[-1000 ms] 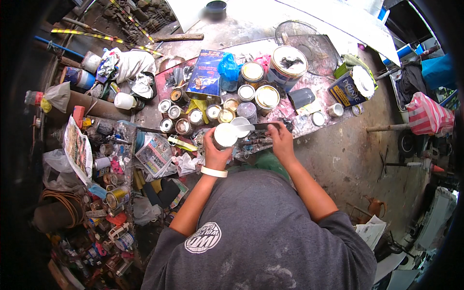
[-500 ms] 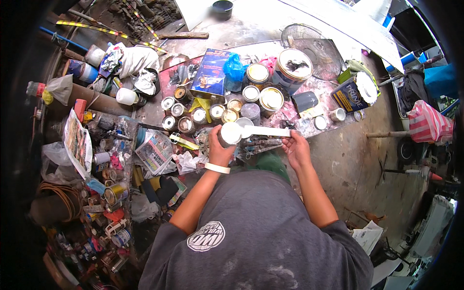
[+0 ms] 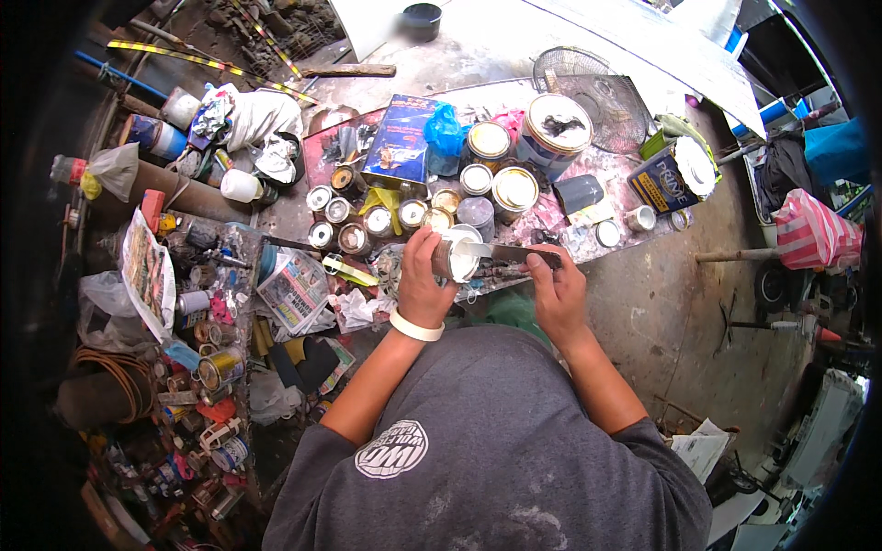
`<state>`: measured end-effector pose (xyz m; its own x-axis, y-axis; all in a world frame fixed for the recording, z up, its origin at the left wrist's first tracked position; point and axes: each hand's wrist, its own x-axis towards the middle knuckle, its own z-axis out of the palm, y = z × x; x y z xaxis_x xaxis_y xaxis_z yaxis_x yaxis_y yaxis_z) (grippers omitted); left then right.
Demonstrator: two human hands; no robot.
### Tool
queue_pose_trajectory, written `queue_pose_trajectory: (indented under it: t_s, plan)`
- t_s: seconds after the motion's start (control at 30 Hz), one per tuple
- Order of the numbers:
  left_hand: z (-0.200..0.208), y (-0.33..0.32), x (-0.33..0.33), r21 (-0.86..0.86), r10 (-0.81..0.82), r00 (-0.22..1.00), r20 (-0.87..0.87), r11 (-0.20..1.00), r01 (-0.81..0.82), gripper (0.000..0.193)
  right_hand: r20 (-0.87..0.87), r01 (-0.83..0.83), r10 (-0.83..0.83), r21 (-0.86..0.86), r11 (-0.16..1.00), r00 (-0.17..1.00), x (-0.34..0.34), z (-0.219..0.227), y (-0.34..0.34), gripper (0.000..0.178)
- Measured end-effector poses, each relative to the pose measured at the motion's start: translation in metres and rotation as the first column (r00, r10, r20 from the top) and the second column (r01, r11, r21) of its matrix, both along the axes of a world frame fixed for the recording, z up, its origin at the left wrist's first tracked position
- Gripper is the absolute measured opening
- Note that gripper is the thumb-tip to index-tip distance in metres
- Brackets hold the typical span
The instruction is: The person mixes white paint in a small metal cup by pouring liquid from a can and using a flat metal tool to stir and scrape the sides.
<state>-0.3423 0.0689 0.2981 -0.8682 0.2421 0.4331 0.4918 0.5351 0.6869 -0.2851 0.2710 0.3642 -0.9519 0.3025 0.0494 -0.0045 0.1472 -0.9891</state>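
Observation:
My left hand (image 3: 421, 285) grips a small tin can (image 3: 457, 258), tipped so its white inside faces right. A white band circles that wrist. My right hand (image 3: 554, 292) holds a flat metal putty knife (image 3: 501, 252) by its handle. The blade's whitish tip reaches into the can's mouth. Both hands hover over the front edge of a stained, paint-spattered board (image 3: 588, 179). Several small open tins (image 3: 367, 220) stand in rows just beyond my left hand.
Larger paint cans (image 3: 555, 133) and a blue carton (image 3: 401, 140) stand at the back of the board. A wire fan guard (image 3: 588, 87) lies behind. Piles of rags, bottles, newspaper (image 3: 294, 292) and small containers crowd the left side. Bare concrete floor lies to the right.
The can and knife have dropped lower and nearer my body. The knife's tip now sits in the can's mouth, where it earlier stretched across between the hands.

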Motion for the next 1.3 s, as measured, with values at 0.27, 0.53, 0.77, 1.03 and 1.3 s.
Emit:
queue_pose_trajectory:
  t_s: [0.27, 0.53, 0.77, 1.03, 1.3]
  plan:
    - [0.002, -0.003, 0.003, -0.199, -0.014, 0.996, -0.082, 0.98, -0.002, 0.082, 0.386, 0.239, -0.037, -0.49, 0.838, 0.922, -0.008, -0.054, 0.011, 0.018]
    - [-0.009, 0.0, 0.004, 0.069, 0.039, 0.979, 0.198, 0.996, -0.053, 0.078, 0.431, 0.272, 0.019, -0.603, 0.75, 0.902, -0.005, -0.05, 0.016, 0.022]
    - [-0.034, -0.003, 0.005, 0.1, 0.083, 0.964, 0.253, 0.989, -0.112, 0.078, 0.371, 0.284, -0.063, -0.58, 0.764, 0.926, -0.009, -0.041, 0.029, 0.018]
    - [-0.059, -0.011, 0.007, 0.078, 0.128, 0.943, 0.307, 0.984, -0.159, 0.077, 0.283, 0.258, -0.14, -0.441, 0.859, 0.949, -0.012, -0.048, 0.041, 0.018]
    - [-0.061, -0.012, 0.009, 0.085, 0.113, 0.926, 0.359, 0.985, -0.153, 0.077, 0.163, 0.146, -0.118, -0.171, 0.974, 0.98, -0.012, -0.055, 0.029, 0.024]
